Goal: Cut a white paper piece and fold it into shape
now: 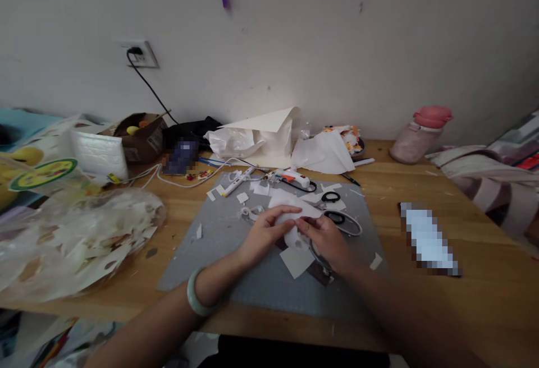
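Note:
My left hand and my right hand meet over the grey cutting mat, both closed on a piece of white paper. The paper stands up above my fingers, and some of it hangs below them. Black-handled scissors lie just beyond my right hand, with a white cable loop beside them. A square white paper scrap rests on the mat beneath my hands. Behind the paper lies a white and orange glue gun. A white pen-like tool with a yellow tip lies to its left.
A plastic bag with paper offcuts spreads over the table's left side. A phone lies at the right, and a pink bottle stands behind it. A cardboard box and paper sheets are by the wall.

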`<state>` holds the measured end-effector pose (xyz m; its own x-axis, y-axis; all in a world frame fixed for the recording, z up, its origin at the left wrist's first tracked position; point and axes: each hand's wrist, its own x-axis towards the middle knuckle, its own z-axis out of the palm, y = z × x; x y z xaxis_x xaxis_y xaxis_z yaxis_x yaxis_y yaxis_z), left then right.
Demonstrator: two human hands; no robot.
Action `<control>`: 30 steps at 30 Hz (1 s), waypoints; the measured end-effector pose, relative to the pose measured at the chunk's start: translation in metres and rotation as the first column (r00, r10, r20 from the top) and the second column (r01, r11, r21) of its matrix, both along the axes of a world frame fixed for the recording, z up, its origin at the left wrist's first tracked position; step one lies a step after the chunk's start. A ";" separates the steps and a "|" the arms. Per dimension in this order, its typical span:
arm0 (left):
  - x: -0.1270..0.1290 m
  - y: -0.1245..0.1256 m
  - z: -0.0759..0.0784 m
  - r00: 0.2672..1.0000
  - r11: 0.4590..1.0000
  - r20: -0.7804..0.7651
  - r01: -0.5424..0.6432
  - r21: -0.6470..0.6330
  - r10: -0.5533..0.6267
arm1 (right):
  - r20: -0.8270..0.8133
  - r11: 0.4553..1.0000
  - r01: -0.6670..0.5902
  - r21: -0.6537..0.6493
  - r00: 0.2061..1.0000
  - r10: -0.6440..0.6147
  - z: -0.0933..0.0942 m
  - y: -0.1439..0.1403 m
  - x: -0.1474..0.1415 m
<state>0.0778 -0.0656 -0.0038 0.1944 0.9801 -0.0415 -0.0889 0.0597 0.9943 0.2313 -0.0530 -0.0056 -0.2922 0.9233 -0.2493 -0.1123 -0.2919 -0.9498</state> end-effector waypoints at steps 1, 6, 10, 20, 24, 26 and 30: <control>0.001 0.000 0.000 0.999 1.000 0.039 0.015 -0.023 -0.014 | 0.004 1.000 -0.004 -0.010 1.000 0.004 0.000 0.000 0.000; 0.004 -0.001 0.001 0.994 0.997 0.105 0.020 -0.080 -0.012 | -0.131 0.994 -0.055 -0.090 0.991 0.043 0.003 -0.004 0.001; 0.004 -0.003 0.004 0.999 0.999 0.023 -0.044 0.019 0.043 | -0.252 0.988 -0.054 -0.144 0.968 0.017 0.006 -0.006 0.000; 0.010 -0.011 0.007 0.999 0.997 0.021 -0.035 0.072 0.033 | -0.296 0.977 -0.094 -0.193 0.955 0.034 0.001 -0.009 -0.003; 0.012 -0.016 0.007 0.996 0.999 0.086 -0.036 -0.018 0.038 | -0.353 0.970 -0.080 -0.230 0.936 -0.007 0.000 -0.011 -0.004; 0.013 -0.017 0.007 0.991 0.998 0.128 -0.023 -0.057 0.030 | -0.364 0.969 -0.089 -0.232 0.931 -0.002 -0.002 -0.011 -0.004; 0.010 -0.015 0.009 0.973 0.995 0.221 -0.045 -0.094 0.065 | -0.374 0.973 -0.130 -0.193 0.926 0.050 -0.003 -0.009 -0.001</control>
<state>0.0876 -0.0802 0.0048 0.1545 0.9840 -0.0893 -0.3140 0.1346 0.9398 0.2304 -0.0616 -0.0085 -0.4792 0.8267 -0.2949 -0.4022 -0.5054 -0.7634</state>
